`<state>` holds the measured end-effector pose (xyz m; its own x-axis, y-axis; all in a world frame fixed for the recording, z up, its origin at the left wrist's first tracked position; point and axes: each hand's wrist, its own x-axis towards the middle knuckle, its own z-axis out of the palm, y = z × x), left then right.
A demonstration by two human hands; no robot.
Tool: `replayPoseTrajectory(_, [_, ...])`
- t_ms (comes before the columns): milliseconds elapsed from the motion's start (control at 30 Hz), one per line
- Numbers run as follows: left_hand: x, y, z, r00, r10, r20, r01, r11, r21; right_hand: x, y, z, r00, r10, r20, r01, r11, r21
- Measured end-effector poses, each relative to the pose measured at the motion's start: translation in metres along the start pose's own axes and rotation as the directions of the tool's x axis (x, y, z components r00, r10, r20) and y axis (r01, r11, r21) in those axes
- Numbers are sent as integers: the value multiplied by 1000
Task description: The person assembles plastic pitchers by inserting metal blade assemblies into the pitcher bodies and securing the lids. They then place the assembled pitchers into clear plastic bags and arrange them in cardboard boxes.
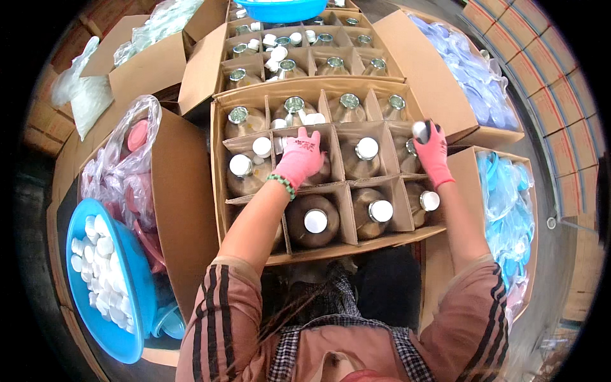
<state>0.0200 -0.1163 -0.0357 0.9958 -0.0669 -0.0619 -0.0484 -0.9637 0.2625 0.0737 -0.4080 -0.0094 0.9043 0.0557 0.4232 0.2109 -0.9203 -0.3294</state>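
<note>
Capping of the bottles in the foremost divided carton (375, 87) is judged to be the step in hand, and it appears partly complete. The right hand (436, 156), in a pink glove, has its fingers closed on a white cap (420, 132), which sits tilted just by the open mouth of the clear bottle (410, 147) at the right end of the middle row. The left hand (300, 158), gloved likewise, is lowered over the second compartment from the left in the same row; its fingers are bent downward, but the hand covers the bottle neck there, and whether it grips anything cannot be told. Condition of the carton: in the middle row, the leftmost bottle (240, 181) and the third bottle (361, 167) carry white caps; in the front row, three bottles show caps, and the left compartment is largely hidden by the forearm. All four bottles in the back row stand uncapped, with loose caps (314, 119) lying among them. Further white caps fill a blue basin (143, 280) at the person's left. In this inspector's judgement, the next move calls for levelling the held cap, centring it over the mouth and pressing or turning it home; a cap seated askew would be the likely defect. The back row would then remain to be closed.
</note>
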Motion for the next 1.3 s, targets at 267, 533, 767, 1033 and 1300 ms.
replayPoseTrajectory(267, [-2,1,-4,988,22,155,-41,992,119,9,22,23,868,84,490,40,971,-237])
replayPoseTrajectory(533, [-17,-39,-5,938,146,-314,-186,978,-99,28,9,20,813,15,582,135,967,-215])
replayPoseTrajectory(767, [1,-92,-38,988,-115,98,99,983,157,11,2,48,924,239,300,-102,907,-408])
replayPoseTrajectory(1033, [-11,-87,-12,988,-153,13,149,976,160,26,-31,34,986,-64,153,113,933,-342])
replayPoseTrajectory(1300, [-17,-100,-56,950,-173,-260,103,959,-263,49,-168,116,858,-351,375,353,933,67])
